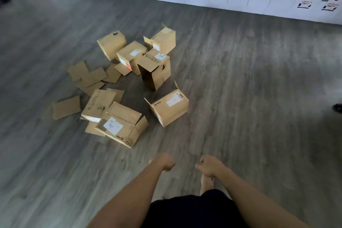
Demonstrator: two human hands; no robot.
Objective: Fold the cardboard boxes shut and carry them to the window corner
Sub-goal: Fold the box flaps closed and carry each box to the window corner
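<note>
reaching forward: both hands (187, 165) loosely curled, empty, short of boxes (146, 79).

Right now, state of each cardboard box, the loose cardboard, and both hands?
Tall brown cardboard box: on end, dark side open.
PICO-marked brown box by the hands: tilted, flaps sticking out.
Near-left labelled brown box: flaps open.
Flat brown cardboard sheets: loose on floor.
Left hand: curled, empty.
Right hand: curled, empty.
</note>
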